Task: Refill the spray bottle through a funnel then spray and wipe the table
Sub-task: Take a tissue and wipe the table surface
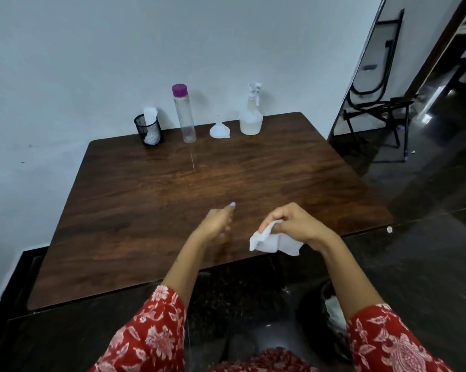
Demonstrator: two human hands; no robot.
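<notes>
A clear spray bottle (251,114) with a white trigger head stands at the far edge of the brown wooden table (151,200). To its left a white funnel (219,128) sits mouth down. Further left stands a tall clear bottle (184,114) with a purple cap. My right hand (293,224) grips a crumpled white tissue (273,241) above the table's near edge. My left hand (219,220) hovers beside it, blurred, with nothing in it and its fingers relaxed.
A black mesh cup (148,130) with white tissues stands at the far left of the table. A folded black chair (374,84) leans against the wall at the right. A dark bin (331,312) with white paper sits on the floor near my right arm.
</notes>
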